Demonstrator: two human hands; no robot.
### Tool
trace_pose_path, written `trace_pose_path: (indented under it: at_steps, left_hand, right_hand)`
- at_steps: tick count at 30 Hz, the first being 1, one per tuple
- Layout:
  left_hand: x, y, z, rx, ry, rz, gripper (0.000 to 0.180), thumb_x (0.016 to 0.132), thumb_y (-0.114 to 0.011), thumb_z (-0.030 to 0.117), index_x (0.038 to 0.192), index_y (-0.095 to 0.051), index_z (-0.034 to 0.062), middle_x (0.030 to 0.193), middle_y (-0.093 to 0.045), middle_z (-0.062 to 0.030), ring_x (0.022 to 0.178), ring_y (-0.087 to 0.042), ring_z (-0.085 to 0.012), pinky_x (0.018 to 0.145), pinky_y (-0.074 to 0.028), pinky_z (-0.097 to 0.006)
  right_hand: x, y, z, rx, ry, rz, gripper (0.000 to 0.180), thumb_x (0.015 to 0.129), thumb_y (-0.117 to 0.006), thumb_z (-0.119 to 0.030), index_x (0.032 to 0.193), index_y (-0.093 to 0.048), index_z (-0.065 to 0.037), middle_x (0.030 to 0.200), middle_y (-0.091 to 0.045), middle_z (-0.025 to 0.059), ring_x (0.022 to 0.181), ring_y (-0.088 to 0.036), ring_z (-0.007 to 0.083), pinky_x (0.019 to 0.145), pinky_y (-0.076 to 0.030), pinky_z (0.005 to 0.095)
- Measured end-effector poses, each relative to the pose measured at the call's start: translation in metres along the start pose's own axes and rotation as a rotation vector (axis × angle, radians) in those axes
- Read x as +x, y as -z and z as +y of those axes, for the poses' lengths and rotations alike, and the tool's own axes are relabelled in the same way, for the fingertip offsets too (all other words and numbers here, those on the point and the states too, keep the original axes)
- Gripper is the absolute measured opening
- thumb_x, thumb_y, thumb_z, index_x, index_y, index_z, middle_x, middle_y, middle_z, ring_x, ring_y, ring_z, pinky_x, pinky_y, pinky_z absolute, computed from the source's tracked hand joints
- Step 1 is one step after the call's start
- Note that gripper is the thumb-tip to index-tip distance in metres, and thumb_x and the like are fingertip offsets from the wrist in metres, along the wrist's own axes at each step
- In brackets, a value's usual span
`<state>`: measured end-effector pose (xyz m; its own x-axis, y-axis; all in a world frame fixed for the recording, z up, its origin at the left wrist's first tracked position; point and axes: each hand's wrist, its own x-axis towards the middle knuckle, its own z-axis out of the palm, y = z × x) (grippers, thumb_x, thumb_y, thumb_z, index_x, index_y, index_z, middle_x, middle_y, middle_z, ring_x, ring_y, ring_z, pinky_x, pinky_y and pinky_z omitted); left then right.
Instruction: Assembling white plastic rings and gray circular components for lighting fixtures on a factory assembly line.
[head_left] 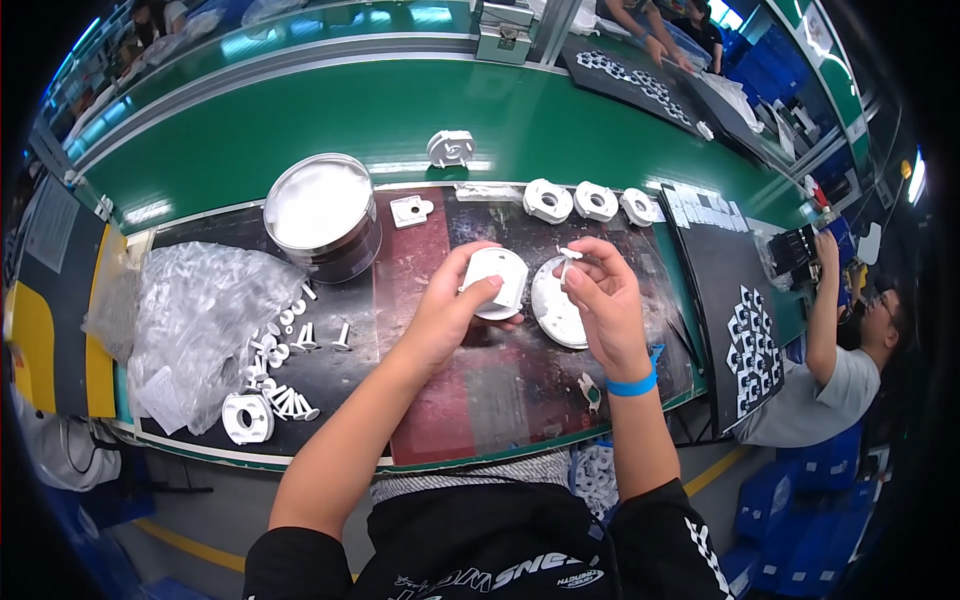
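Note:
My left hand (447, 303) is closed round a white round plastic housing (497, 280), its thumb pressed on the face. Just to the right, my right hand (608, 300) pinches a small white pin-like part (569, 257) between thumb and fingertips, apart from the housing. Under and beside the right fingers lies a round white dish (556, 308), partly hidden by that hand. On the left of the table, several white flat-headed pins (290, 402) lie scattered by a clear plastic bag (200, 320) of white parts. A white ring-shaped part (247, 418) sits near them.
A large round tub with a white top (320, 210) stands at the back left. Beyond my hands are a flat white part (411, 210), several white ring parts (596, 201) and one housing (450, 148) on the green belt (380, 110). A black board (715, 280) and a co-worker (830, 370) are at right.

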<state>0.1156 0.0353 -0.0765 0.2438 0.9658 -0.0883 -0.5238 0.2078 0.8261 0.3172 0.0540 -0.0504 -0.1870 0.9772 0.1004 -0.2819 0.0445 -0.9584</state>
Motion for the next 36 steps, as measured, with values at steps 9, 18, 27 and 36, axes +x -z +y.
trace_pose_path:
  at_steps: [9, 18, 27, 36]
  left_hand:
    - [0.001, 0.004, -0.004, 0.008, -0.010, -0.159, 0.048, 0.096, -0.059, 0.017, 0.136, -0.038, -0.0005, 0.107, -0.062, -0.0139, 0.081, -0.068, -0.0188, 0.065, -0.058, -0.030]
    - [0.002, 0.004, -0.002, 0.019, -0.034, -0.162, 0.047, 0.095, -0.059, 0.017, 0.133, -0.040, -0.0027, 0.103, -0.063, -0.0140, 0.078, -0.067, -0.0180, 0.063, -0.058, -0.029]
    - [0.002, 0.006, -0.007, 0.044, -0.038, -0.141, 0.046, 0.094, -0.059, 0.018, 0.134, -0.044, -0.0001, 0.102, -0.063, -0.0128, 0.076, -0.068, -0.0217, 0.062, -0.056, -0.031]
    - [0.003, 0.006, -0.004, 0.027, 0.013, -0.147, 0.046, 0.095, -0.058, 0.020, 0.133, -0.045, -0.0015, 0.103, -0.063, -0.0137, 0.077, -0.069, -0.0236, 0.062, -0.057, -0.032]
  right_hand:
    - [0.025, -0.027, 0.010, -0.006, -0.037, -0.003, 0.032, 0.090, -0.068, -0.007, 0.119, -0.055, -0.004, 0.098, -0.071, 0.0099, 0.078, -0.059, 0.0052, 0.066, -0.044, 0.0187]
    - [0.027, -0.026, 0.019, 0.032, -0.057, 0.000, 0.032, 0.090, -0.068, -0.007, 0.119, -0.055, -0.003, 0.099, -0.071, 0.0126, 0.069, -0.057, 0.0028, 0.057, -0.040, 0.0165]
    - [0.026, -0.024, 0.020, 0.082, -0.091, -0.005, 0.032, 0.090, -0.067, -0.006, 0.119, -0.054, -0.003, 0.100, -0.071, 0.0136, 0.072, -0.058, 0.0035, 0.058, -0.042, 0.0158]
    - [0.023, -0.026, 0.018, -0.203, 0.133, 0.002, 0.027, 0.086, -0.069, -0.001, 0.112, -0.059, -0.001, 0.098, -0.070, 0.0111, 0.091, -0.067, 0.0142, 0.080, -0.053, 0.0265]
